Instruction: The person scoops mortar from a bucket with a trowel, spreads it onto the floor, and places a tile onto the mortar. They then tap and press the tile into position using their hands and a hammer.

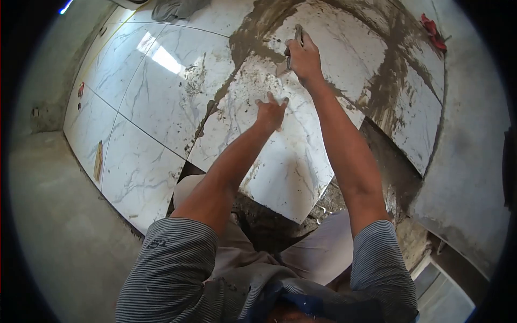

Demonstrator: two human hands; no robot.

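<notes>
White marbled floor tiles (148,91) lie in front of me, several of them smeared with grey-brown mortar (390,78). My right hand (305,56) is closed round the handle of a trowel (284,65), whose blade is near the top of the closest tile (291,156). On that same tile, left of the trowel and lower down, rests my left hand (271,113) with its fingers spread and nothing in it. Mortar crumbs are scattered over the tile around both hands. Part of the trowel is hidden by my right hand.
A grey cloth (177,8) lies at the top left, and a red object (432,32) at the upper right. A small wooden piece (98,160) is by the left wall (64,204). Rough, untiled ground (385,156) shows at the right and near my knees.
</notes>
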